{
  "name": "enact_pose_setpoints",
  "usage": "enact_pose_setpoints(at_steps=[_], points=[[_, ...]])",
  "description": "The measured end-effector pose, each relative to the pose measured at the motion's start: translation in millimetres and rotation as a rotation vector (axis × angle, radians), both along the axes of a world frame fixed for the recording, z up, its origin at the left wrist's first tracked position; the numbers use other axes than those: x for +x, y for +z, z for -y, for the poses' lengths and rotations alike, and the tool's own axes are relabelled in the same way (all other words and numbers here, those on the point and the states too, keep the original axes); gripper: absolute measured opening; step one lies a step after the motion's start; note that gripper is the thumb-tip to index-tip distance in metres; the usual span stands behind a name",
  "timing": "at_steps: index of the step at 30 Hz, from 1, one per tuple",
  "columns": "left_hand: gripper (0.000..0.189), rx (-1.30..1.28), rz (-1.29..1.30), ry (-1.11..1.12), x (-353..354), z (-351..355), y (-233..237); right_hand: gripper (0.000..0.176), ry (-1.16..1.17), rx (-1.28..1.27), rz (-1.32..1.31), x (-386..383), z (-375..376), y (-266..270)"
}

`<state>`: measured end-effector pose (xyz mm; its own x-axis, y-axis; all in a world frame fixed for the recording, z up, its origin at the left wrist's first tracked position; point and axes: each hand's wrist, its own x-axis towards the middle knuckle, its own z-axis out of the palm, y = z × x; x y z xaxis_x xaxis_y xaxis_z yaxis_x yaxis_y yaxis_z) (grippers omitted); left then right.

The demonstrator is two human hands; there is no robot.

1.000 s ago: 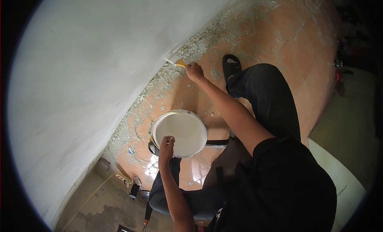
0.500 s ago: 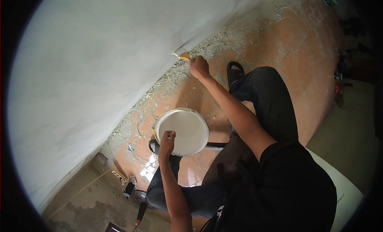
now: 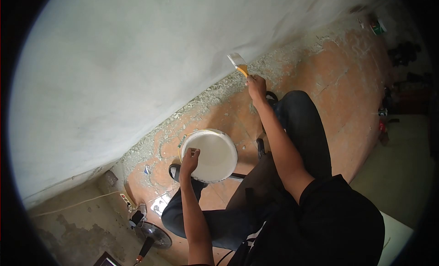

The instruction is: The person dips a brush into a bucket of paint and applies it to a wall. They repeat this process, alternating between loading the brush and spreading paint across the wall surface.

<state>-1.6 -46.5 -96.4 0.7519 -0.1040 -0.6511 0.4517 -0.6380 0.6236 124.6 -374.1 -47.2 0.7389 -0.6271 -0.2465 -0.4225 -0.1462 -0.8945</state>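
My right hand (image 3: 256,88) grips a paintbrush (image 3: 241,70) by its yellow handle. The brush's white-coated bristles point up and left, overlapping the foot of the pale wall (image 3: 114,74) in this view. Below and to the left stands a round white bucket (image 3: 234,151) of whitish paint (image 3: 214,156), its thin wire handle lying along the far rim. Over the bucket's near-left rim, my left hand (image 3: 190,162) is closed with curled fingers; what they hold, if anything, is hidden.
Plaster debris (image 3: 215,92) lines the wall base on the orange tiled floor (image 3: 338,78). At lower left are a power strip (image 3: 127,200), a cable, a fan (image 3: 157,236) and a dark-framed screen (image 3: 107,260). My bent legs flank the bucket; a green container (image 3: 377,27) lies far right.
My right hand has carried the brush to the right along the wall base, and more of its bristles show. My left hand stays at the bucket rim. The view has turned slightly.
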Motion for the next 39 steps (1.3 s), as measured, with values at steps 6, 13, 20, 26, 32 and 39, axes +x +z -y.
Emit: enact_pose_setpoints(at_steps=[6, 13, 20, 26, 32, 39], points=[[0.036, 0.004, 0.046, 0.009, 0.6, 2.3, 18.5, 0.017, -0.014, 0.495, 0.125, -7.5, -1.9, -46.1], [0.035, 0.039, 0.051, -0.009, -3.0, 2.3, 18.5, 0.020, 0.147, 0.857, 0.277, 16.2, -24.4, -114.2], [0.034, 0.044, -0.029, 0.010, 14.5, 21.0, 39.8, 0.028, 0.123, 0.912, 0.216, 36.0, -38.8, -166.4], [0.031, 0.007, -0.034, -0.039, 22.2, 37.2, 41.4, 0.027, 0.153, 0.861, 0.027, 28.3, -31.6, -222.5], [0.031, 0.025, -0.060, -0.052, 18.0, 40.5, 36.3, 0.025, 0.167, 0.758, -0.140, 27.6, -27.4, -239.6], [0.031, 0.053, -0.060, -0.084, 18.0, 39.0, 45.9, 0.023, 0.241, 0.298, -0.479, 17.8, -26.4, -241.1]])
